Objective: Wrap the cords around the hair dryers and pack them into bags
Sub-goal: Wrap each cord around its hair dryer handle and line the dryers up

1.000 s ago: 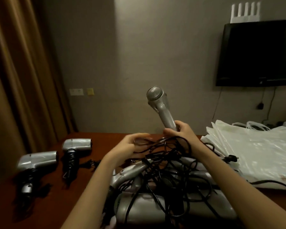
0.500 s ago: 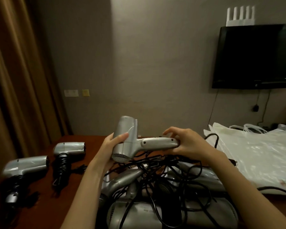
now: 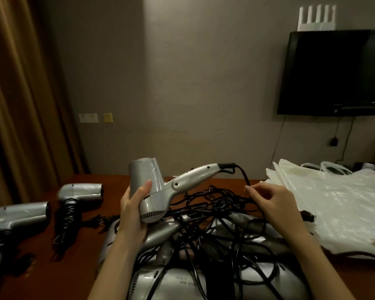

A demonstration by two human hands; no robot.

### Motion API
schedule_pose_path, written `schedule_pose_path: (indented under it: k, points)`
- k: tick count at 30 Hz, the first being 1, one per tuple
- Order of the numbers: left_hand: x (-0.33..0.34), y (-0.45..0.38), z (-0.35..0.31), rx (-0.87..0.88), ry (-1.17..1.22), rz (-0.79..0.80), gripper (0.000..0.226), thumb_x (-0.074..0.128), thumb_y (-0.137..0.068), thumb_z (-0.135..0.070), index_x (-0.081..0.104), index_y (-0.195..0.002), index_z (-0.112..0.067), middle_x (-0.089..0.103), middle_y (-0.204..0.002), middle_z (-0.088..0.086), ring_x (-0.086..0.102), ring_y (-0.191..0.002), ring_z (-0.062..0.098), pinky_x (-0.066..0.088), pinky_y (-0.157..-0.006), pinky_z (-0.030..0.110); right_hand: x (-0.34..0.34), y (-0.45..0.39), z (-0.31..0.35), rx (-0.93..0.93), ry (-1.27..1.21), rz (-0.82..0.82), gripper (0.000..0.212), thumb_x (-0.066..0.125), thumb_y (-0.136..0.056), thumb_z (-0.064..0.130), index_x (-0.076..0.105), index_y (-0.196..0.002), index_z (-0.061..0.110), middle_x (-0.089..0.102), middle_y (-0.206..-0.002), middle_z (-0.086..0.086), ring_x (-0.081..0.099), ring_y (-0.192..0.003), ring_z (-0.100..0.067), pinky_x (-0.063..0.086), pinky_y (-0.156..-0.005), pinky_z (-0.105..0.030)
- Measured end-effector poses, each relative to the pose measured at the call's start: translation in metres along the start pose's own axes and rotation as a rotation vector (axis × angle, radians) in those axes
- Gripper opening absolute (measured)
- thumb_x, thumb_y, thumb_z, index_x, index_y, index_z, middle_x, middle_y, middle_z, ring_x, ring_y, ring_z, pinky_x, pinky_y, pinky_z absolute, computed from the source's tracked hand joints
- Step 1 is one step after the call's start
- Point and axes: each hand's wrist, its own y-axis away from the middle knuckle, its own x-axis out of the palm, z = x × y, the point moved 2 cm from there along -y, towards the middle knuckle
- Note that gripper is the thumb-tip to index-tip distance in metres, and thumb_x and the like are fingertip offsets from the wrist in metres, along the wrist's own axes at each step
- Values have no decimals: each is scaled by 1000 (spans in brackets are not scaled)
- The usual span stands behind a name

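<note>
Hair dryer [image 3: 154, 187]: it is held up over the pile of dryers [image 3: 182, 256] on the table [image 3: 41, 267], with the handle pointing right.
Left hand [image 3: 132, 211]: it is wrapped around the dryer's fat barrel.
Right hand [image 3: 271, 202]: the fingers are curled, and the black cord [image 3: 244, 176] is pinched just below the handle end.
How it handles: the dryer looks hard, smooth and light, so a full grip on the barrel is best. The cord is soft and bendy and is easily snagged in the tangle below.
Where to hold: the cord is best taken close to the handle.
Done dryers [image 3: 74, 198]: two lie wrapped at the left.
Bags [image 3: 333, 202]: they lie at the right.
</note>
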Motion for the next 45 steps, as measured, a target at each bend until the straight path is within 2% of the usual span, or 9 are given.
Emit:
schedule_pose_path:
  k: [7,11,15,20,28,30,33,36,45]
  points:
    - [-3,6,9,107,102,-100,57,74,-65,-34,61,-120,-22,68,-107,9,68,-82,20,56,-57,28,-3,7,4,-51,26,-97,40,53,-81,53,75,-73,21,66,-62,8,61,-58,-7,51,-59,-29]
    - [-4,9,9,162,105,-123,67,77,-66,-31,56,-129,-25,69,-104,1,69,-84,16,54,-65,32,-7,8,5,-73,-16,-201,34,57,-84,43,76,-77,16,69,-73,4,65,-67,-10,54,-65,-32]
    - [-4,8,7,198,151,-215,60,67,-77,-29,53,-135,-21,68,-114,1,70,-88,11,55,-71,29,-4,10,6,-111,-40,-14,29,56,-81,46,73,-77,22,66,-75,8,63,-71,-8,52,-65,-23]
    - [-6,9,2,239,181,-304,111,88,-40,-59,50,-140,-27,66,-124,1,68,-106,17,54,-89,38,2,4,4,-109,143,230,7,71,-81,27,71,-79,21,60,-76,12,59,-73,0,48,-65,-14]
    - [-6,7,0,277,246,-307,126,91,-31,-62,48,-142,-22,66,-126,1,67,-106,13,53,-87,31,-39,-20,-9,58,503,316,26,77,-79,28,60,-63,18,58,-66,5,52,-65,-6,34,-57,-17]
    - [-6,7,-1,273,303,-323,111,89,-44,-58,48,-141,-21,68,-119,-3,68,-102,11,56,-79,27,-42,-19,-20,134,630,379,25,75,-81,29,60,-64,19,59,-66,4,52,-63,-6,32,-54,-17]
    - [-13,2,0,253,376,-343,58,69,-85,-31,48,-138,-20,69,-112,-6,66,-105,12,56,-72,24,-41,-14,-38,225,720,398,20,72,-82,29,63,-69,18,61,-68,6,57,-66,-7,38,-56,-18]
    - [-9,4,5,207,285,-245,77,78,-73,-39,47,-142,-25,67,-121,-1,65,-109,17,53,-80,29,-34,-16,-28,180,686,368,20,70,-84,24,61,-67,19,60,-71,5,54,-65,-7,37,-56,-16]
    - [-1,7,8,182,143,-109,51,62,-74,-28,56,-125,-29,70,-104,-4,69,-89,12,53,-72,31,-21,-21,-13,105,533,417,28,74,-82,26,55,-62,25,55,-77,7,54,-72,-10,38,-57,-12]
